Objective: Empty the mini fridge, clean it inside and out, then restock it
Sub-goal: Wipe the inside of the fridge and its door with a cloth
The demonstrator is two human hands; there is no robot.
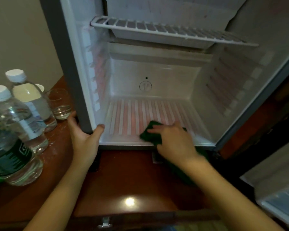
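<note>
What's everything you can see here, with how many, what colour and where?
fridge: one, grey outside, white inside, open, on table
shelf: one, white wire, upper fridge
cloth: one, dark green, on fridge floor
bottles: at least two, clear with white caps, on table left of fridge
glass: one, clear, between bottles and fridge
table: one, red-brown, under everything
left hand: grips fridge's left front edge
right hand: presses cloth

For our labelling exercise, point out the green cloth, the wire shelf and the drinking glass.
green cloth (148, 138), head view, corner left of fingers.
wire shelf (165, 33), head view, front rail.
drinking glass (60, 100), head view, side wall.
</note>
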